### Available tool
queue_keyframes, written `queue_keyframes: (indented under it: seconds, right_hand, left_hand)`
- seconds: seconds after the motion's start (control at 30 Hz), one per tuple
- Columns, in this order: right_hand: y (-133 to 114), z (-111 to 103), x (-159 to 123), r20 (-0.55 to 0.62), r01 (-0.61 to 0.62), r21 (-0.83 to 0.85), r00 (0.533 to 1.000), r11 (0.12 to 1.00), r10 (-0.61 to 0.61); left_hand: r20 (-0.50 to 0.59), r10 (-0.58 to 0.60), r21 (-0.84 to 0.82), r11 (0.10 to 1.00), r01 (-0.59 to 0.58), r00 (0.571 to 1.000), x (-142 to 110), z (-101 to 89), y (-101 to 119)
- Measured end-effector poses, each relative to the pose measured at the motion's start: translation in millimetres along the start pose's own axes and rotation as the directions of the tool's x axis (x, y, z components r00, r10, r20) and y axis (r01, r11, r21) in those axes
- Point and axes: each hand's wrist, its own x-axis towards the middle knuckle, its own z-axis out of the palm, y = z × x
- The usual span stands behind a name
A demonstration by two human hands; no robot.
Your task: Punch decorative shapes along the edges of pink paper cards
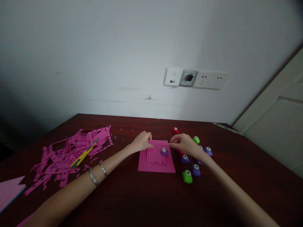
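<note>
A large pink sheet of paper (156,169) lies flat on the table, with a smaller pink sheet (155,157) on top that has punched shapes along its edges. My left hand (142,142) grips the paper at its upper left, thumb on top. At the upper right corner, my right hand (183,143) pinches the paper between thumb and finger. A purple craft punch (164,152) rests on the smaller sheet between my hands. Whether each hand holds one sheet or both cannot be made out.
Right of the paper sit several craft punches, among them a green punch (187,177), a purple punch (196,170) and a red punch (175,130). To the left, a yellow utility knife (84,154) lies on punched pink scraps (53,164). Folded paper (10,190) is nearer.
</note>
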Motion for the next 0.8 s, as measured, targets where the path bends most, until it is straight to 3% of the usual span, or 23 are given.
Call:
queue_keyframes:
  seconds: [0.07,0.13,0.27,0.43,0.57,0.8]
  right_hand:
    - [-2,-4,1,0.077,-0.109,0.037,0.991,0.993,0.106]
    - [-7,-5,0,0.227,-0.188,0.058,0.959,0.981,0.170]
    - [-15,0,-1,0.454,-0.201,0.054,0.877,0.978,0.155]
    - [-15,10,3,0.494,-0.222,0.033,0.851,0.975,0.177]
    - [-14,13,10,0.507,-0.192,-0.015,0.845,0.981,0.173]
    - [-2,17,23,0.591,-0.166,-0.102,0.783,0.981,0.194]
  left_hand:
    - [-0.004,0.017,-0.027,0.999,-0.017,1.000,1,-2.2,6]
    - [0.006,0.014,-0.073,0.997,-0.013,1.000,3,-5.8,13]
    - [0.083,-0.011,-0.142,0.990,0.023,0.996,3,-11.4,26]
    - [0.218,0.051,-0.171,0.985,-0.013,0.975,-2,-7.3,32]
    - [0.236,0.061,-0.196,0.980,-0.014,0.970,-3,-2.5,33]
    - [0.251,0.027,-0.153,0.988,0.012,0.968,-1,-1.7,37]
